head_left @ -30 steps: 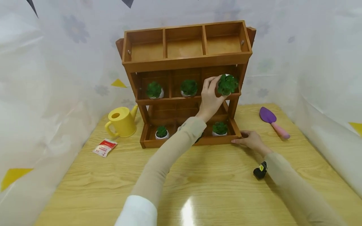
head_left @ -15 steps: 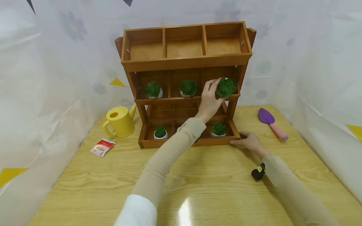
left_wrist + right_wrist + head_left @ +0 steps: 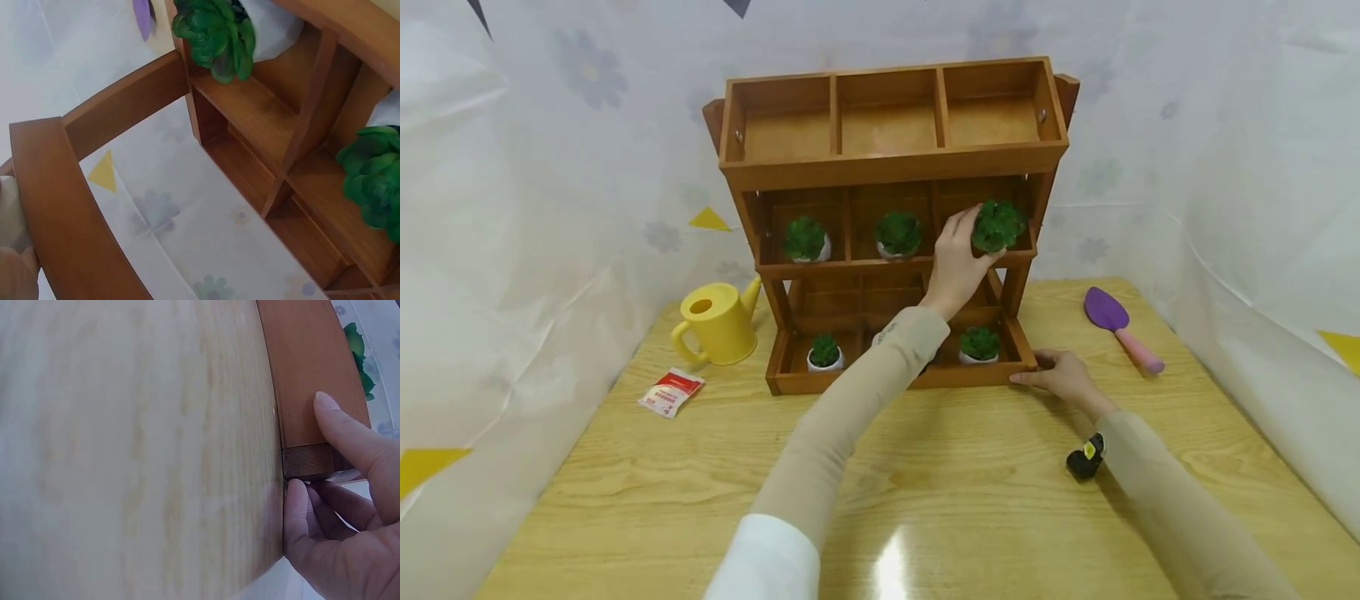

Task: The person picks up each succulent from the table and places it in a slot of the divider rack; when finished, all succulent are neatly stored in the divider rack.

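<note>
My left hand point(image 3: 957, 265) grips a potted artificial succulent point(image 3: 998, 225) in front of the right compartment of the middle tier of a wooden plant stand point(image 3: 895, 171). In the left wrist view, part of its white pot point(image 3: 11, 215) shows beside my fingers. My right hand point(image 3: 1063, 379) holds the lower right front corner of the stand, thumb on the front board point(image 3: 312, 375) and fingers at its end. Succulents stand in the middle tier's left point(image 3: 806, 240) and centre point(image 3: 898, 234) compartments. Two more stand in the bottom tier, left point(image 3: 825, 352) and right point(image 3: 979, 344); my left sleeve hides part of its middle.
A yellow watering can point(image 3: 718, 325) stands left of the stand, with a red and white packet point(image 3: 672, 392) in front of it. To the right lies a purple trowel point(image 3: 1107, 309) with a pink handle. White patterned sheeting point(image 3: 1150, 150) encloses the wooden table point(image 3: 865, 483).
The held succulent dipped slightly with my left hand, then rose a little. My right hand keeps its grip on the stand's corner. The head view has shifted slightly.
</note>
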Action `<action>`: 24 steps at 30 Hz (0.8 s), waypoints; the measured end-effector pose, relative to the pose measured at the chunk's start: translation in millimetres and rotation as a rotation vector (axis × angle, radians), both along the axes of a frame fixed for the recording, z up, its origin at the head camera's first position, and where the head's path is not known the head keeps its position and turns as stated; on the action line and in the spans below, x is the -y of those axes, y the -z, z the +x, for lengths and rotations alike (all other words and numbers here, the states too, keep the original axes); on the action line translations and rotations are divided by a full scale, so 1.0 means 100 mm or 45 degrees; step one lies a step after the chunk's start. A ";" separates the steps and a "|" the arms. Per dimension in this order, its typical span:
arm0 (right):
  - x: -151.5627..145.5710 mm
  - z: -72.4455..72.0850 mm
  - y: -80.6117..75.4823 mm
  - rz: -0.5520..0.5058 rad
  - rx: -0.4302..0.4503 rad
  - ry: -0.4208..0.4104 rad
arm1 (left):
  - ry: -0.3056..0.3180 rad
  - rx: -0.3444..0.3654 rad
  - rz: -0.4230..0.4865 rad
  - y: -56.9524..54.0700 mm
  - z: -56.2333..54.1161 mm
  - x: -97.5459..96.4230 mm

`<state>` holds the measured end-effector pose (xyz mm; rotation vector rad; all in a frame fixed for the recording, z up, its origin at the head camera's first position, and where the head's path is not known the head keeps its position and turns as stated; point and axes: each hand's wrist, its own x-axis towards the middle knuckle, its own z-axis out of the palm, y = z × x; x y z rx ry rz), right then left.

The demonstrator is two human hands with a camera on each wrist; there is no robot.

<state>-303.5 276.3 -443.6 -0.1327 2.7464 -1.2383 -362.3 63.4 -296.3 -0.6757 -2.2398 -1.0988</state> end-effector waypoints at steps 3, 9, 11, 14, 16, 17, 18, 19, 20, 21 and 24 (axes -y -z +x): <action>-0.01 0.01 0.00 0.004 0.002 0.004 | -0.014 0.064 0.007 -0.01 -0.02 -0.01; 0.01 0.01 0.00 0.015 0.007 0.008 | -0.046 0.121 0.026 -0.03 -0.04 -0.02; 0.01 0.01 -0.01 0.022 0.008 0.013 | -0.059 0.142 0.029 -0.05 -0.04 -0.03; 0.01 0.02 -0.02 0.027 0.004 0.012 | -0.092 0.186 -0.008 -0.09 -0.04 -0.04; 0.01 0.02 -0.02 0.017 0.003 0.020 | -0.112 0.214 -0.039 -0.10 -0.03 -0.05; 0.02 0.02 -0.02 0.012 0.002 0.024 | -0.121 0.225 -0.053 -0.10 -0.03 -0.05; 0.02 0.02 -0.01 0.008 -0.002 0.021 | -0.125 0.232 -0.068 -0.10 -0.03 -0.05; 0.02 0.02 -0.01 0.007 -0.007 0.018 | -0.130 0.236 -0.081 -0.10 -0.03 -0.05; 0.02 0.01 0.00 0.000 -0.007 0.020 | -0.132 0.240 -0.093 -0.10 -0.04 -0.06; 0.02 0.01 0.00 -0.009 -0.004 0.021 | -0.134 0.239 -0.100 -0.10 -0.04 -0.05; 0.02 0.00 0.02 -0.013 -0.009 0.023 | -0.136 0.227 -0.116 -0.09 -0.05 -0.05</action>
